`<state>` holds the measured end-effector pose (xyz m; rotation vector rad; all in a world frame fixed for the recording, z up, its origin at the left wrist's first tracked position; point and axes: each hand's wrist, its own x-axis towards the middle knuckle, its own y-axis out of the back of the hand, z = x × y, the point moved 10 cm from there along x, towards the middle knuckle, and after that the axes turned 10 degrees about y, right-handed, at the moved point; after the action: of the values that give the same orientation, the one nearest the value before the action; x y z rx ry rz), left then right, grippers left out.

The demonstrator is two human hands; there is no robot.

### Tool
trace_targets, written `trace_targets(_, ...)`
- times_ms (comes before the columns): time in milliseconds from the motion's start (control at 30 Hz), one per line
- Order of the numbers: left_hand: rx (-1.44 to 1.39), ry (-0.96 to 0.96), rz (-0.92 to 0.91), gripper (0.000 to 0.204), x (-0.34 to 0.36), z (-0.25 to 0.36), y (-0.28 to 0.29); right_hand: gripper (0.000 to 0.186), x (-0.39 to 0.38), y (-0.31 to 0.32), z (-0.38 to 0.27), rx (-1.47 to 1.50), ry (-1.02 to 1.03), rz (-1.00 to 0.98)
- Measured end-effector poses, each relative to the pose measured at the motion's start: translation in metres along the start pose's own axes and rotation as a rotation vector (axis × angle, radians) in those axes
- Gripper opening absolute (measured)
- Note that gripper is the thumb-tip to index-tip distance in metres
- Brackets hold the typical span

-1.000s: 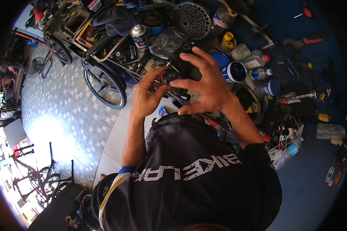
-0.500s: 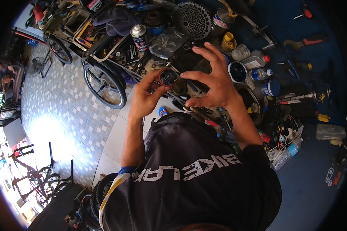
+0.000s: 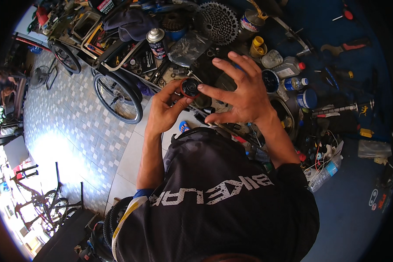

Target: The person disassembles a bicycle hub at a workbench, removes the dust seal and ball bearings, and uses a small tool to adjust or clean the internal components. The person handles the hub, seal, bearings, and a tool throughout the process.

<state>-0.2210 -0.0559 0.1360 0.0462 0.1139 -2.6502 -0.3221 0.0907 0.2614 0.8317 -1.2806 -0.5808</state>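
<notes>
My left hand (image 3: 165, 109) grips a small round part (image 3: 190, 88), red round the edge and black inside, that looks like a bicycle hub. The part's round face is turned up, held between thumb and fingers above the cluttered bench edge. With its fingers spread, my right hand (image 3: 249, 94) is beside the part on the right. Its index fingertip reaches the part's right rim, and whether it presses there I cannot tell. The right thumb stays apart below it, so nothing is gripped in that hand.
Beyond my hands lie a large cassette (image 3: 217, 24), a spray can (image 3: 156, 43) and a clear plastic bag (image 3: 188, 49). To the right stand an open tub of dark grease (image 3: 270, 81) and a grey bottle (image 3: 288, 67). A bicycle wheel (image 3: 118, 98) is at left.
My right hand has moved slightly left and down, bringing its index fingertip to the rim of the round part. My left hand holds the part in nearly the same place.
</notes>
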Motion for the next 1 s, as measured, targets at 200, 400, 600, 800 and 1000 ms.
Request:
trace_targets(200,0.002,-0.006,0.001,0.049,-0.002,0.002,0.001,0.063,-0.005,-0.002,0.004,0.003,-0.018,-0.027)
trace_targets(400,0.006,-0.007,-0.015,0.048,-0.002,0.003,0.0,0.063,-0.004,-0.007,-0.004,0.055,0.017,-0.025)
trace_targets(600,-0.038,-0.019,-0.075,0.048,-0.002,0.007,-0.005,0.065,-0.005,0.0,0.008,0.028,-0.031,-0.022)
trace_targets(800,-0.028,-0.009,-0.139,0.046,-0.006,0.011,-0.009,0.07,-0.005,-0.001,0.013,0.008,-0.032,-0.029)
trace_targets(1000,-0.037,0.002,-0.215,0.047,-0.01,0.013,-0.016,0.077,0.006,-0.006,0.007,0.045,-0.004,-0.068)
